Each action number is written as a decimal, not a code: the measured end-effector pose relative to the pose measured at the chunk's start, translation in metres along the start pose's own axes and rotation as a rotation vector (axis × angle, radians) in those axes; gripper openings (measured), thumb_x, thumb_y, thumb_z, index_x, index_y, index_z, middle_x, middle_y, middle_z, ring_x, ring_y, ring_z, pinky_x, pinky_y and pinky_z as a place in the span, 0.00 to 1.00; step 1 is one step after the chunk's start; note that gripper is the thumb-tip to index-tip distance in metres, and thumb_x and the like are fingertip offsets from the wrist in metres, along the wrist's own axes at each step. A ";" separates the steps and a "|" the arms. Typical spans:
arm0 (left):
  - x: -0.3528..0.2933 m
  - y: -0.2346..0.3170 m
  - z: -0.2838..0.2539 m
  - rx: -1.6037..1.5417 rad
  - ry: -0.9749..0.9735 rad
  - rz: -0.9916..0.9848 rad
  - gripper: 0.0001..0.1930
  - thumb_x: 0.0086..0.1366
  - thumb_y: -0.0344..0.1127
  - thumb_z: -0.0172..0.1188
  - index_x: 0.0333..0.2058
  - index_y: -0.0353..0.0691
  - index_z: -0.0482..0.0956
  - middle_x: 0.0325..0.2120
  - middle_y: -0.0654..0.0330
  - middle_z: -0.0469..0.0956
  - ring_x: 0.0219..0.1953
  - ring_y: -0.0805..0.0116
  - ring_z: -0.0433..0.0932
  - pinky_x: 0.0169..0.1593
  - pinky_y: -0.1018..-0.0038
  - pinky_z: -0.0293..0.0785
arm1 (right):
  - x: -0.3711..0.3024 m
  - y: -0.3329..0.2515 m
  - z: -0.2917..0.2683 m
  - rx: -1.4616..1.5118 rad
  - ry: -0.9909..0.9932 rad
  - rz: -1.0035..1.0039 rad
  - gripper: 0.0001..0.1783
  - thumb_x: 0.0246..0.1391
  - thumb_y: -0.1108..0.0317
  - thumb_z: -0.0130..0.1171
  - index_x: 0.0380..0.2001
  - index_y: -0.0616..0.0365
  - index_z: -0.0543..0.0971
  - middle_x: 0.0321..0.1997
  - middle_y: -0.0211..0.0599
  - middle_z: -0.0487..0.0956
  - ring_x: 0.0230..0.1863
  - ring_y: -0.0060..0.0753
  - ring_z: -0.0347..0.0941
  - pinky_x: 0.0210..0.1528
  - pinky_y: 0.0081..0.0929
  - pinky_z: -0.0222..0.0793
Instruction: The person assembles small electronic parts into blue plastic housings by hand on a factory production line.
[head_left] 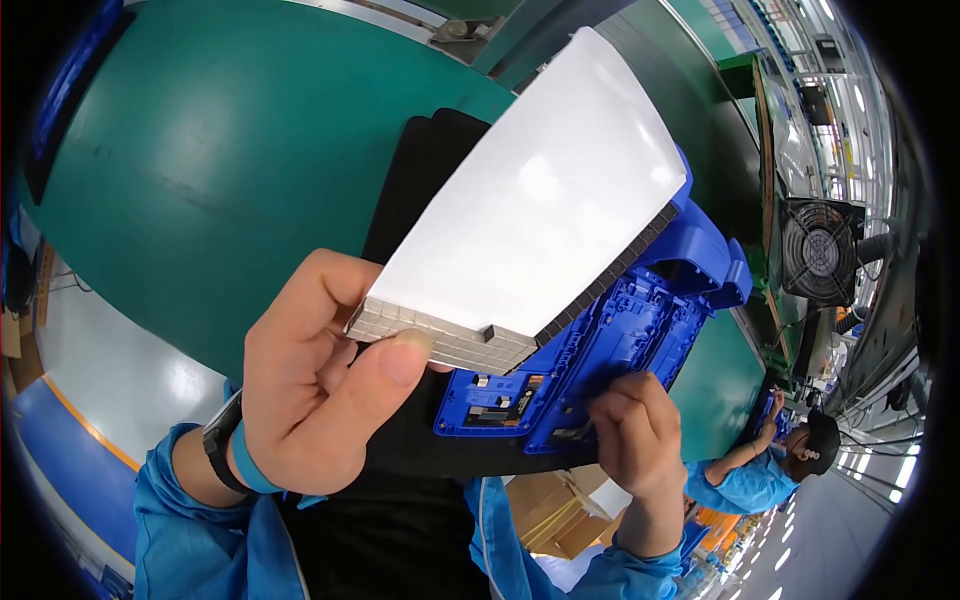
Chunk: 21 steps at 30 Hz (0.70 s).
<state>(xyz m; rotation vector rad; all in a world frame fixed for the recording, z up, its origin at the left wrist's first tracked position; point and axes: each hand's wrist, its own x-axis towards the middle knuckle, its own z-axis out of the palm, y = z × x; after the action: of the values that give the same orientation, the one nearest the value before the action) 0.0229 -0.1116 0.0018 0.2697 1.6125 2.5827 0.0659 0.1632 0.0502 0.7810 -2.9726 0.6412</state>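
- Head view: I see the left hand [310, 390] grasping the white sheet [530, 200] by its lower left end, thumb on the near face and fingers passing behind.
- The white sheet is raised in front of the camera, above the workbench, slanting up and away to the right; its face is glossy and slightly curved.
- Grey squares [440, 335] run in rows along the sheet's lower edge, under the thumb; a strip of dark squares [612, 275] follows its right edge. I note one dark square sitting above the lower rows.
- Right hand [640, 435]: fingers curled, held at the near end of the blue casing [640, 320]. I cannot tell whether the fingertips pinch anything or touch the casing.
- The casing is open toward me, with ribs and recesses inside; a narrower blue part [480, 405] lies along its left side, partly behind the sheet.
- Both blue pieces lie on a black mat [420, 170], which rests on the green workbench [240, 180].
- On the left wrist I record a dark watch [222, 445] and a blue wristband [250, 465].
- Cardboard [550, 510] shows below the bench edge, between the forearms.
- Far right: a round fan [820, 250]; below it, a co-worker [755, 485] in blue with a dark cap [823, 442].
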 end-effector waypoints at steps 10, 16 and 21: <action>0.002 0.002 -0.004 -0.016 -0.014 -0.003 0.12 0.69 0.29 0.54 0.46 0.27 0.66 0.37 0.49 0.79 0.39 0.75 0.78 0.44 0.78 0.72 | -0.012 -0.005 -0.004 -0.061 -0.120 -0.031 0.15 0.33 0.83 0.66 0.28 0.62 0.75 0.29 0.39 0.71 0.27 0.41 0.69 0.27 0.35 0.64; 0.001 0.003 -0.006 -0.008 -0.025 -0.015 0.12 0.69 0.29 0.54 0.46 0.26 0.66 0.37 0.49 0.80 0.39 0.74 0.78 0.45 0.78 0.72 | -0.011 -0.007 -0.002 -0.075 -0.120 -0.042 0.14 0.33 0.83 0.66 0.28 0.62 0.75 0.29 0.39 0.70 0.26 0.41 0.68 0.27 0.35 0.63; 0.001 0.003 -0.006 -0.014 -0.025 -0.045 0.12 0.69 0.29 0.54 0.46 0.26 0.66 0.37 0.48 0.80 0.40 0.74 0.78 0.45 0.78 0.72 | -0.011 -0.007 0.000 -0.075 -0.118 -0.043 0.15 0.33 0.83 0.66 0.28 0.62 0.75 0.29 0.39 0.70 0.26 0.41 0.68 0.28 0.35 0.63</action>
<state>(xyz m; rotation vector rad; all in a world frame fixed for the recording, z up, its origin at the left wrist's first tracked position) 0.0209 -0.1182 0.0022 0.2601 1.5726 2.5463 0.0790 0.1634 0.0521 0.9048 -3.0544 0.4958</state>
